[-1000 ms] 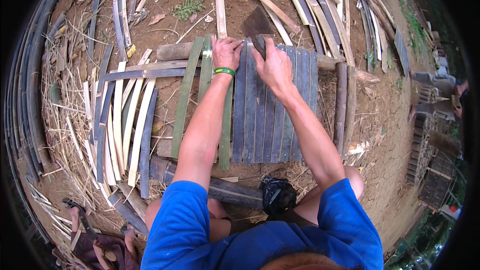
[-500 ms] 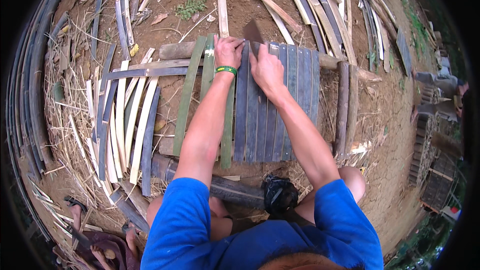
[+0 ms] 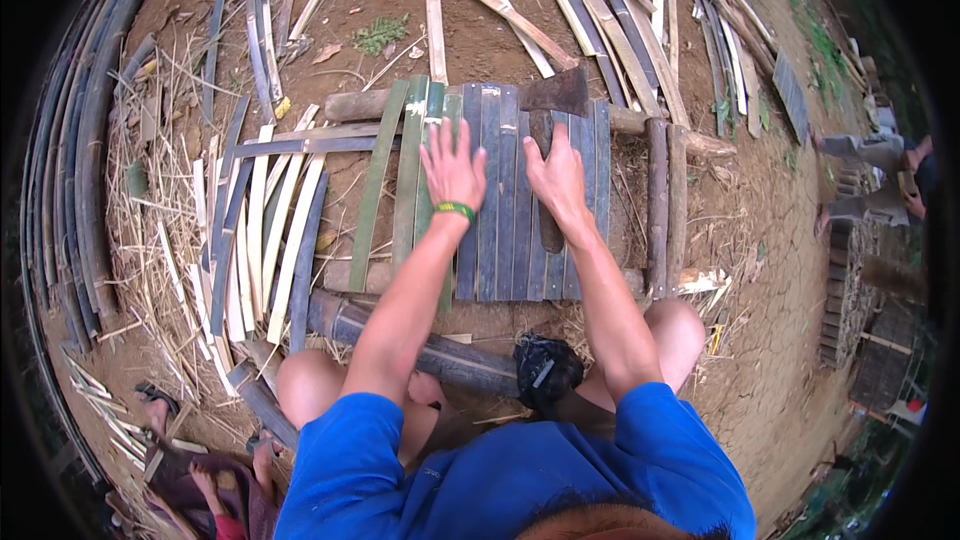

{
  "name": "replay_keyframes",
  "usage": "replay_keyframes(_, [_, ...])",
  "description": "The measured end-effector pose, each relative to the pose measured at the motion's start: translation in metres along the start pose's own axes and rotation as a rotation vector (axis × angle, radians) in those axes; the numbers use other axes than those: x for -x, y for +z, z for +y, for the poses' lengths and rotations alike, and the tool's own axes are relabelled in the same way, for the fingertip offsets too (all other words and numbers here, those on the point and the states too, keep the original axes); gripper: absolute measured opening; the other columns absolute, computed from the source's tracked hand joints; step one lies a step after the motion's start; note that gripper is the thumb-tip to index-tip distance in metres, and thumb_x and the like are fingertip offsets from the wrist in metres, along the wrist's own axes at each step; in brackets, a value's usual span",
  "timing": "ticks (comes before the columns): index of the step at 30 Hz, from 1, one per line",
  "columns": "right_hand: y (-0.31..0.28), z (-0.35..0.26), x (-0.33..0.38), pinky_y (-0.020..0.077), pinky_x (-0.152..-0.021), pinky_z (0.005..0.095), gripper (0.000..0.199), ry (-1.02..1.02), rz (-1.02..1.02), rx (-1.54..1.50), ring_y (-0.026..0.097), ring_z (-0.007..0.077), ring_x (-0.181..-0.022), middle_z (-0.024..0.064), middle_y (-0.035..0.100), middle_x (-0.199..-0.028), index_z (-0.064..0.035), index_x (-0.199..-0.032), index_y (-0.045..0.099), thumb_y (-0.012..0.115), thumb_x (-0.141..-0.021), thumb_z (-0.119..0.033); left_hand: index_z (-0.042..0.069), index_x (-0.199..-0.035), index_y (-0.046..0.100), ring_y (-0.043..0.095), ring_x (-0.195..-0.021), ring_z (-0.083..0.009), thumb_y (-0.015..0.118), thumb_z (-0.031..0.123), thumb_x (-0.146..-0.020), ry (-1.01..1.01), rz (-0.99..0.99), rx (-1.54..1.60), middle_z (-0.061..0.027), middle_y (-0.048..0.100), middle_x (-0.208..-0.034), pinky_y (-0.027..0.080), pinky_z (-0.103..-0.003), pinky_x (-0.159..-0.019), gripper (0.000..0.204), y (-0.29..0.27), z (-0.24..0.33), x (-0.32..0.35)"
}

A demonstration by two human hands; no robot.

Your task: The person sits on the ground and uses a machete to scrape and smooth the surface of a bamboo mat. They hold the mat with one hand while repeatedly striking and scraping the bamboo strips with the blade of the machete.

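Dark split-bamboo slats point(image 3: 490, 240) lie side by side across two logs, with green slats point(image 3: 375, 185) at their left. My left hand point(image 3: 455, 170) is spread flat, fingers apart, over the seam between the green and dark slats; a green band circles its wrist. My right hand point(image 3: 558, 175) is around the handle of a hatchet point(image 3: 556, 92), thumb on the left side and index finger on the right. Its broad rusty head rests near the slats' far ends, and the handle points toward me. The other right fingers are partly hidden.
Pale and dark bamboo strips point(image 3: 290, 230) are piled at left, long dark poles point(image 3: 90, 140) beyond. A thick bamboo pole point(image 3: 450, 360) and black plastic bag point(image 3: 548, 370) lie before my legs. Short logs point(image 3: 657, 205) stand at right. Other people point(image 3: 215, 490) are at lower left and far right.
The hatchet has come down onto the slats, its head moving right. My left hand has left the slats' far ends, come nearer and spread open. The whole view has shifted slightly.
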State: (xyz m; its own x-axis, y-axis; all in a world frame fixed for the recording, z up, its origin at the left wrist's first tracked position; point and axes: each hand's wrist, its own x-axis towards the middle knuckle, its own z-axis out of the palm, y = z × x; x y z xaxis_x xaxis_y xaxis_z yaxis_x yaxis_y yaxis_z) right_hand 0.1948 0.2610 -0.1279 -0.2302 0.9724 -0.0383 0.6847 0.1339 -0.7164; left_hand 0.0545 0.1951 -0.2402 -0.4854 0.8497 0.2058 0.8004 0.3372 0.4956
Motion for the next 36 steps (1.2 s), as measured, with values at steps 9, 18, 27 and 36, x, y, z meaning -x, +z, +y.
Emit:
replay_keyframes(9, [0.031, -0.030, -0.040, 0.0544, -0.074, 0.0592, 0.045, -0.243, -0.080, 0.077, 0.068, 0.0541, -0.086, 0.0332, 0.070, -0.087, -0.0015, -0.135, 0.049, 0.062, -0.100, -0.027, 0.021, -0.163, 0.031, 0.015, -0.159, -0.0326, 0.048, 0.043, -0.104, 0.010, -0.242, -0.205, -0.0060, 0.018, -0.173, 0.007, -0.063, -0.126, 0.065, -0.013, 0.002, 0.048])
replay_keyframes(18, [0.070, -0.005, -0.070, 0.0541, -0.068, 0.0619, 0.035, -0.186, -0.189, 0.331, 0.067, 0.0538, -0.076, 0.0317, 0.069, -0.081, 0.0001, -0.127, 0.051, 0.060, -0.101, -0.023, 0.021, -0.164, 0.029, 0.012, -0.160, -0.0321, 0.045, 0.044, -0.105, 0.004, -0.297, -0.192, -0.0069, 0.018, -0.173, 0.005, -0.062, -0.126, 0.066, -0.009, 0.009, 0.048])
replay_keyframes(27, [0.067, -0.002, -0.074, 0.0538, -0.066, 0.0599, 0.040, -0.325, -0.208, 0.402, 0.067, 0.0550, -0.075, 0.0342, 0.068, -0.079, 0.0015, -0.125, 0.051, 0.062, -0.100, -0.028, 0.020, -0.163, 0.031, 0.012, -0.160, -0.0324, 0.046, 0.041, -0.105, 0.007, -0.271, -0.143, -0.0085, 0.018, -0.173, 0.007, -0.062, -0.126, 0.064, -0.012, 0.011, 0.049])
replay_keyframes(36, [0.071, 0.021, -0.076, 0.0559, -0.070, 0.0612, 0.040, -0.290, -0.165, 0.463, 0.068, 0.0541, -0.077, 0.0319, 0.069, -0.077, 0.0002, -0.125, 0.056, 0.061, -0.100, -0.031, 0.020, -0.163, 0.031, 0.013, -0.159, -0.0326, 0.044, 0.041, -0.105, 0.029, -0.239, -0.146, -0.0092, 0.018, -0.173, 0.007, -0.063, -0.126, 0.064, -0.010, 0.013, 0.046])
